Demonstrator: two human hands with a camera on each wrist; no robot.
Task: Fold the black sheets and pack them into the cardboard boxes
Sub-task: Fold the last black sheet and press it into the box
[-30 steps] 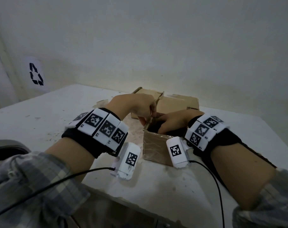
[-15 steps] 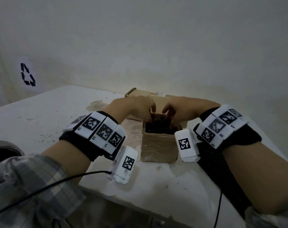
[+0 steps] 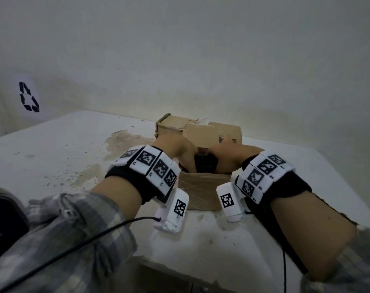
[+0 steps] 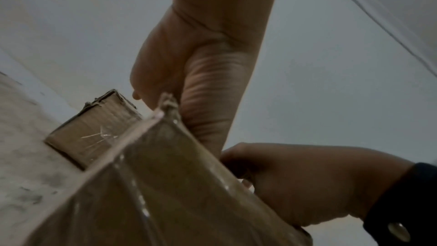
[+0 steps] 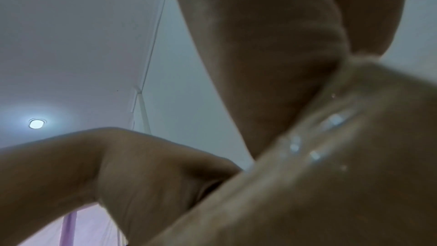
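Both hands are down in the mouth of the near cardboard box point(image 3: 203, 190), and how each grip is set I cannot tell: the left hand point(image 3: 181, 151) has its fingers dipped inside the left wall, the right hand point(image 3: 228, 156) reaches in over the right wall, and the fingertips are hidden. Between them sits the black sheet point(image 3: 205, 164), dark and bunched, filling the opening nearly to the rim.

Trouble, as I judge it, would come from pushing. That box is small and light on the bench point(image 3: 53, 157); a hard downward shove off-centre could tip it toward 6 o'clock or skid it. The sheet looks springy, so it may bulge back up once released. Two more cardboard boxes point(image 3: 175, 123) stand touching it at 12 o'clock, and could get knocked.
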